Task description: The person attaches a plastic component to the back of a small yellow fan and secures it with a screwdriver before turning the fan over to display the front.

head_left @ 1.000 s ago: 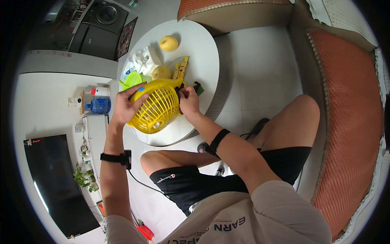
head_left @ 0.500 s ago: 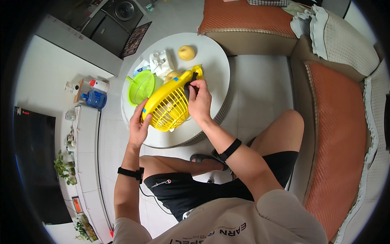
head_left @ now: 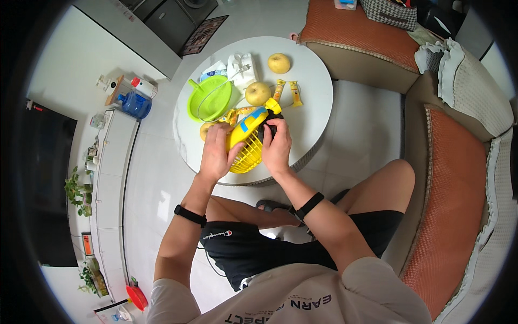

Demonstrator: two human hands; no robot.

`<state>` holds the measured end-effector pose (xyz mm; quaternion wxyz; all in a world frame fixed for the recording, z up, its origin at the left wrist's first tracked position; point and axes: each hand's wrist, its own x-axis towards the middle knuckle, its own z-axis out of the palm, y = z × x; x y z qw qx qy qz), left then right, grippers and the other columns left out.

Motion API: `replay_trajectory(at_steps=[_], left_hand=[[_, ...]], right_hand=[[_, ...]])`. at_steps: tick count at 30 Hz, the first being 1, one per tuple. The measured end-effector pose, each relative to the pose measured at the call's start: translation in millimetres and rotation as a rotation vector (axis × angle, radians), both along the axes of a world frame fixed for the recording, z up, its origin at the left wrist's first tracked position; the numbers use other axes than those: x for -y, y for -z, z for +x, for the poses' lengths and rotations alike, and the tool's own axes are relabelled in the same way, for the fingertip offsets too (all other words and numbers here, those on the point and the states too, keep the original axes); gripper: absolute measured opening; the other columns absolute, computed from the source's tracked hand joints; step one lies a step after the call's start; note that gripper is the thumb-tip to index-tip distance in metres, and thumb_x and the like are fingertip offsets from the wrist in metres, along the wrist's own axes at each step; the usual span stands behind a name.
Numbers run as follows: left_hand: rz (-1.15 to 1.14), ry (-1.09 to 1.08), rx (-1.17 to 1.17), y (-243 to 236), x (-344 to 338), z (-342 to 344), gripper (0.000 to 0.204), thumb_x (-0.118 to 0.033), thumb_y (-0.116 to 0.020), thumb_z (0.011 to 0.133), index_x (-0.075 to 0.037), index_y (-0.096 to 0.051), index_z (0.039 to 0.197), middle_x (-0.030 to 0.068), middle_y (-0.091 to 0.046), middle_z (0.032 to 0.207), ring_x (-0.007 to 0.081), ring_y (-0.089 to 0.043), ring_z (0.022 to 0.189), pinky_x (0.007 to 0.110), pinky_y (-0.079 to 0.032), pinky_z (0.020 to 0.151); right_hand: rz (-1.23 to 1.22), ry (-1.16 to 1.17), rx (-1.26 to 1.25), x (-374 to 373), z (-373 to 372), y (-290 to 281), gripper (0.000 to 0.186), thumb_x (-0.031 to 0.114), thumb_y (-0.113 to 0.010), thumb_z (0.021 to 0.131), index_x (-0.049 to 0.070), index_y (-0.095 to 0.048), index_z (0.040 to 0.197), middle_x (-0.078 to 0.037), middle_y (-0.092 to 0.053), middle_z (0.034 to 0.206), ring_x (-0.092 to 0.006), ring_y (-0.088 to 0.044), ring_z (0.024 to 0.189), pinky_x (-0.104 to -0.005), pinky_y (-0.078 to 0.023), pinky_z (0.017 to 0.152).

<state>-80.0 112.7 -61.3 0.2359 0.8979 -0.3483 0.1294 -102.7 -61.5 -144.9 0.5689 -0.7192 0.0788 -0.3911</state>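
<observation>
Left hand [head_left: 217, 151]: grasping the left side of the yellow basket [head_left: 248, 155]. Right hand [head_left: 276, 148]: fingers closed on a dark item [head_left: 263, 131] at the right end of the basket; its material cannot be told. The basket is tilted over the near part of the round worktop [head_left: 315, 108]; contact with the surface cannot be confirmed.

Caution: a one-sided pull by the right hand could twist the basket out of the left hand. A leftward swing could knock the near-left yellow fruit [head_left: 204, 130], just beside the left hand, and roll it off. A far swing could strike the middle fruit [head_left: 258, 94] or shift the green strainer [head_left: 210, 101].
</observation>
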Motion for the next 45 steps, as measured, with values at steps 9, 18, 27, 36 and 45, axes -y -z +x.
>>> replay_trajectory(at_steps=[9, 18, 27, 36, 45], left_hand=[[0.023, -0.019, -0.174, -12.4, 12.8, -3.6, 0.056, -0.035, -0.075, 0.099, 0.0, -0.062, 0.14, 0.0292, -0.074, 0.112, 0.0484, -0.072, 0.101, 0.049, -0.059, 0.091], [0.044, -0.004, -0.211, -10.9, 15.6, -4.2, 0.054, -0.035, -0.074, 0.1, 0.001, -0.064, 0.138, 0.0277, -0.075, 0.105, 0.0476, -0.072, 0.097, 0.047, -0.058, 0.088], [0.037, -0.024, -0.189, -6.9, 14.1, -1.9, 0.053, -0.032, -0.074, 0.1, 0.004, -0.063, 0.138, 0.0283, -0.075, 0.102, 0.0468, -0.074, 0.093, 0.046, -0.059, 0.085], [-0.03, -0.071, -0.216, -4.8, 7.0, -2.5, 0.05, -0.029, -0.074, 0.101, 0.004, -0.063, 0.136, 0.0275, -0.076, 0.098, 0.0422, -0.077, 0.089, 0.043, -0.06, 0.081], [-0.022, -0.075, -0.241, -5.9, 7.1, -3.3, 0.05, -0.03, -0.076, 0.099, 0.004, -0.065, 0.135, 0.0257, -0.076, 0.094, 0.0409, -0.076, 0.083, 0.042, -0.059, 0.078]], right_hand=[[-0.027, -0.132, 0.106, 22.1, -27.9, 5.4, 0.025, 0.004, -0.078, 0.092, 0.003, -0.069, 0.115, -0.016, -0.072, 0.109, -0.0394, -0.068, 0.101, -0.0457, -0.055, 0.089], [-0.046, -0.184, 0.129, 30.5, -40.6, 22.3, 0.022, -0.001, -0.079, 0.086, 0.003, -0.07, 0.105, -0.019, -0.067, 0.108, -0.0394, -0.067, 0.1, -0.0458, -0.056, 0.087], [-0.06, -0.139, 0.176, 32.1, -11.5, 1.9, 0.025, -0.004, -0.081, 0.082, 0.003, -0.07, 0.104, -0.015, -0.069, 0.1, -0.0386, -0.069, 0.094, -0.0452, -0.057, 0.081], [-0.008, -0.292, 0.139, 35.6, -41.8, 47.8, 0.02, -0.006, -0.076, 0.085, 0.001, -0.067, 0.101, -0.017, -0.064, 0.101, -0.0386, -0.066, 0.094, -0.0449, -0.056, 0.082], [-0.084, -0.23, 0.248, 34.1, -11.7, 6.0, 0.023, -0.006, -0.079, 0.083, 0.002, -0.067, 0.102, -0.016, -0.066, 0.1, -0.0378, -0.068, 0.092, -0.0442, -0.056, 0.079]])
